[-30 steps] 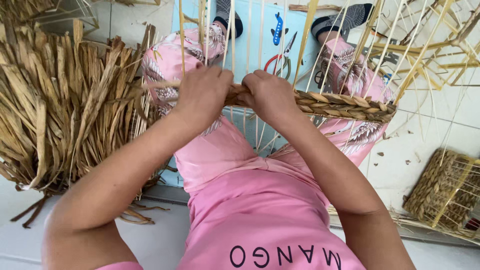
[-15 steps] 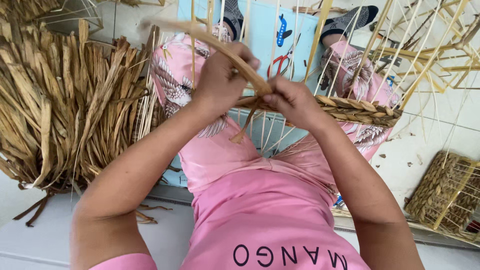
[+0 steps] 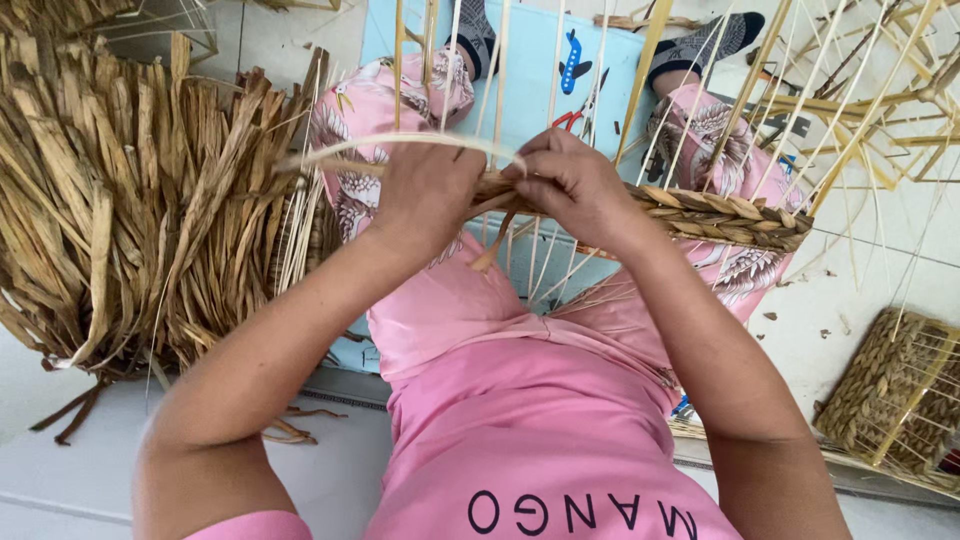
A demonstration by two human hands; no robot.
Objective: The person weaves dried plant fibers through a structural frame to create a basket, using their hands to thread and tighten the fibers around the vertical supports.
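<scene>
A broad heap of dried tan straw leaves fills the nine o'clock side of the view, lying on the pale floor beside the seated person's pink-clad legs. Under the legs, towards twelve o'clock, spreads a light blue mat printed with small pictures, with red-handled scissors lying on it. At four o'clock, well apart from the hands, a small finished woven straw basket rests on the floor. In the middle stands the work itself: a frame of thin upright pale wire ribs carrying a horizontal band of woven brown straw braid that runs off towards three o'clock. Both hands meet at the near end of that band, just above the lap. The left hand is closed over the braid's end, fingers curled round it, with a long pale flat straw strand arching from it out towards nine o'clock. The right hand pinches the same strand where it meets the ribs, fingertips pressed together. By the look of it, the weaving row is in hand, the strand being passed between ribs; the next move would call for drawing it snug behind the next upright and pressing it down against the braid.
</scene>
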